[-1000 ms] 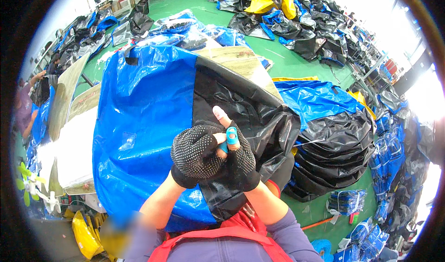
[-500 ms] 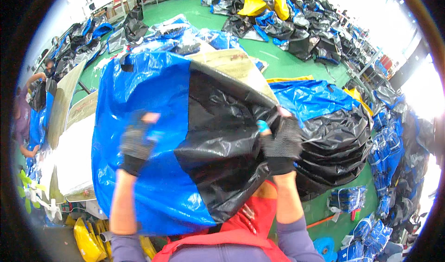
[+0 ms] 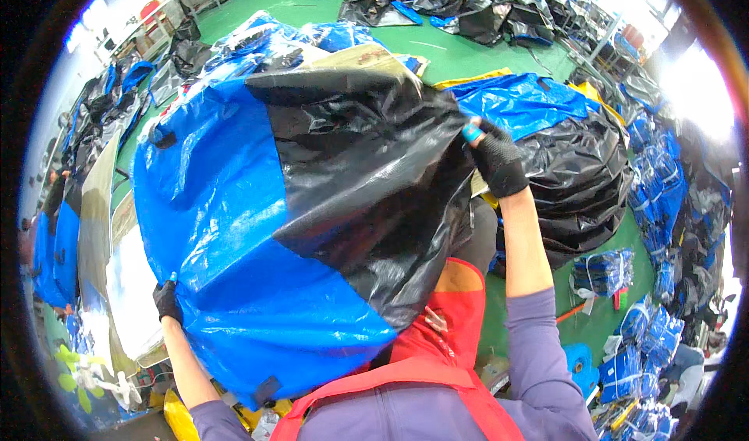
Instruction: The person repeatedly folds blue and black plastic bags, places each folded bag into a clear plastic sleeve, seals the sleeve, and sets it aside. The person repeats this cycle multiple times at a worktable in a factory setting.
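Observation:
A large blue and black plastic sheet bag (image 3: 234, 199) is stretched between my two hands, over a board-topped table. My left hand (image 3: 167, 299), in a dark glove, pinches its left edge low down. At the upper right, my right hand (image 3: 499, 156) grips the black part's edge, a blue wrap showing on one finger. Creases run across the bag from both grips. A small black patch shows near its upper left corner and another near its lower edge. Most of the tabletop beneath is hidden.
A pile of black and blue bags (image 3: 573, 176) stands to the right. Tied blue bundles (image 3: 605, 271) lie on the green floor (image 3: 312, 8). At the far side is a heap of black sheets (image 3: 468, 8). A green-bladed fan (image 3: 74, 369) sits lower left, and another person's hand (image 3: 56, 177) shows far left.
My hands have spread apart: the left moved down and left to the bag's edge, the right moved up and right. The bag is now pulled out wider and tilted. My view has shifted.

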Available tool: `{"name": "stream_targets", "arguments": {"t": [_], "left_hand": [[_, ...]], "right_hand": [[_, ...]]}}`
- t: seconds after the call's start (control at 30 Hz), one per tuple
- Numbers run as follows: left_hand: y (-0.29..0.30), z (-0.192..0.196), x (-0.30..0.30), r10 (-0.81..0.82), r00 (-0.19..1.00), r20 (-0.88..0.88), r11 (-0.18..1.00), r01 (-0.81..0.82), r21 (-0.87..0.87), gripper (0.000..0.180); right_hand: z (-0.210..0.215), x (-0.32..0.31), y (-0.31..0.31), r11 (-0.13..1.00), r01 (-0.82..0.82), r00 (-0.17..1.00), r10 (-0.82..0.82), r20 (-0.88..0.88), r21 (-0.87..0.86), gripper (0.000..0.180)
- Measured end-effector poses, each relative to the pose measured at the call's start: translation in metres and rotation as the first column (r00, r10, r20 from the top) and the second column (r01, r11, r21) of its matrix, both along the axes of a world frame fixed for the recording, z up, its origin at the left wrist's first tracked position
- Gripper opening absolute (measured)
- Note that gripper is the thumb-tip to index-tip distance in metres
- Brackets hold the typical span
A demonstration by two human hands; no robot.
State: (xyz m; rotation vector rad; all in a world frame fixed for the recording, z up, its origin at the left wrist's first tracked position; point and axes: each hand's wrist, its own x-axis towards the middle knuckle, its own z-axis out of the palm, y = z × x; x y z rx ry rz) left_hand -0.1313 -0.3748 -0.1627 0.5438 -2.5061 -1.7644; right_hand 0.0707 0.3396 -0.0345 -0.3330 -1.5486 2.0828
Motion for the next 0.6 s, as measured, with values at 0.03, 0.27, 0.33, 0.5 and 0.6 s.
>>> {"name": "stream_targets", "arguments": {"t": [0.03, 0.27, 0.33, 0.5, 0.6], "left_hand": [[-0.002, 0.003, 0.004, -0.005, 1.000, 0.031, 0.989, 0.000, 0.151, 0.032], [-0.005, 0.062, 0.168, -0.267, 0.938, 0.223, 0.902, 0.162, 0.401, 0.036], [0.001, 0.075, 0.242, -0.243, 0.915, 0.323, 0.905, 0.093, 0.416, 0.037], [0.023, 0.026, 0.363, 0.014, 0.880, 0.474, 0.959, -0.146, 0.243, 0.027], [0.059, -0.021, 0.389, 0.259, 0.954, 0.152, 0.965, -0.252, -0.069, 0.033]], "right_hand": [[0.000, -0.003, 0.008, 0.999, -0.033, 0.986, 0.038, -0.163, 0.035, 0.016], [-0.012, 0.028, 0.017, 0.807, 0.081, 0.889, -0.324, 0.324, 0.585, 0.045], [0.012, 0.037, 0.006, 0.435, -0.152, 0.811, -0.459, 0.364, 0.888, 0.056], [0.093, -0.033, -0.027, 0.145, 0.048, 0.964, -0.267, -0.007, 0.988, 0.074], [0.082, -0.125, -0.057, -0.291, -0.230, 0.938, -0.321, 0.131, 0.929, 0.079]]}}
